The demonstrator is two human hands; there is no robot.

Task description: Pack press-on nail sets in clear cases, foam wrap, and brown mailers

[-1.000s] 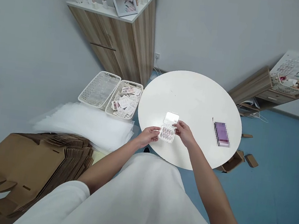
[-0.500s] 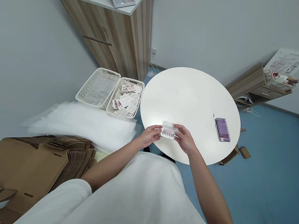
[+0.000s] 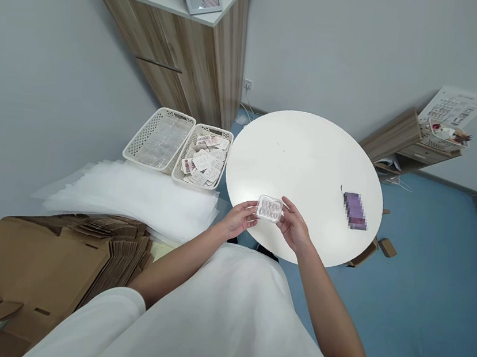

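Note:
A small clear plastic case of press-on nails (image 3: 269, 209) is held up over the near edge of the round white table (image 3: 305, 163). Two rows of nails show through it. My left hand (image 3: 238, 220) grips its left side between thumb and fingers. On the opposite side, my right hand (image 3: 294, 226) pinches the case's right edge. Whether its lid is fully latched cannot be made out.
Left of the table stand a basket of printed cards (image 3: 202, 162) and a basket of clear plastic pieces (image 3: 159, 137). White foam sheets (image 3: 132, 194) and flattened cardboard boxes (image 3: 48, 271) lie nearer. A blurred purple item (image 3: 355, 210) rests on the table's right side.
The case's lid, raised before, now lies down over the nails. My right fingers have shifted slightly along the case's right edge. The camera view has moved a little.

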